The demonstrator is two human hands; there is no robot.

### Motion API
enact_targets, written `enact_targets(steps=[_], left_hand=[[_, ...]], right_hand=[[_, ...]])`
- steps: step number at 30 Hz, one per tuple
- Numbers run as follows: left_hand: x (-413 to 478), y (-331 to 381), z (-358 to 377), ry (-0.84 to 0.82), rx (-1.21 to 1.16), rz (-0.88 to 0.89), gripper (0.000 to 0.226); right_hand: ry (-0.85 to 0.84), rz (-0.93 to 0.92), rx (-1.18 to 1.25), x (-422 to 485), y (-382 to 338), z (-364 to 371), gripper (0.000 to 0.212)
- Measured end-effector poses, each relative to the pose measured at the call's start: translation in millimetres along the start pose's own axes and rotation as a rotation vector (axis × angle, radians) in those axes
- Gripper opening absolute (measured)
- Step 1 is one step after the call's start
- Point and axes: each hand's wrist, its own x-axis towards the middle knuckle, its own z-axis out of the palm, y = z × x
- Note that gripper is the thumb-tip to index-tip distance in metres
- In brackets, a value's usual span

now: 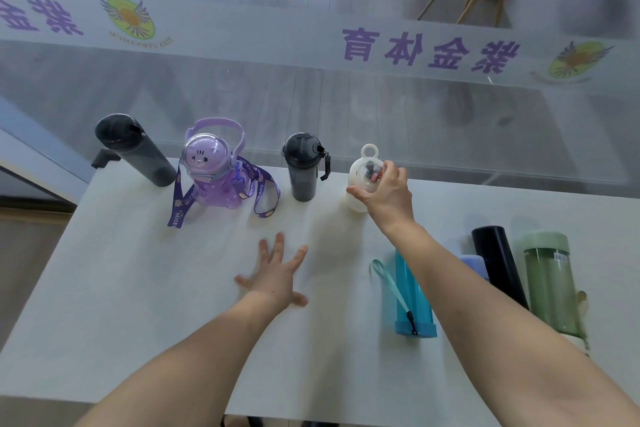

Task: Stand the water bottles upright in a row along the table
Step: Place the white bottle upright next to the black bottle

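Right hand (384, 192) is wrapped around the white bottle (360, 180), which stands upright at the far edge of the table (138, 288); fingers over its domed top, thumb on the near side. Left hand (277, 274) is flat on the table, palm down, fingers spread wide, holding nothing.

Left of the right hand, 3 bottles already upright along the far edge: short dark bottle (304, 166) nearest it, then purple bottle (214, 170) with a lanyard draped around it, then tall dark bottle (136, 149) furthest out.

Under and right of the right forearm, lying down: teal bottle (410, 298) with a strap, partly hidden by the arm; black bottle (498, 263); green bottle (550, 284). A lilac item (472, 263) sits between teal and black, mostly hidden, can't tell what it is.
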Motion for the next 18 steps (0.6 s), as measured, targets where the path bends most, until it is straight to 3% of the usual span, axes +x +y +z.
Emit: enact_targets(steps=[15, 18], left_hand=[[0, 0, 1, -0.003, -0.028, -0.001, 0.119], [2, -1, 3, -0.006, -0.031, 0.001, 0.118]], right_hand=[[-0.04, 0.01, 0.023, 1, -1, -5, 0.085], [-0.094, 0.03, 0.037, -3, -2, -10, 0.11]])
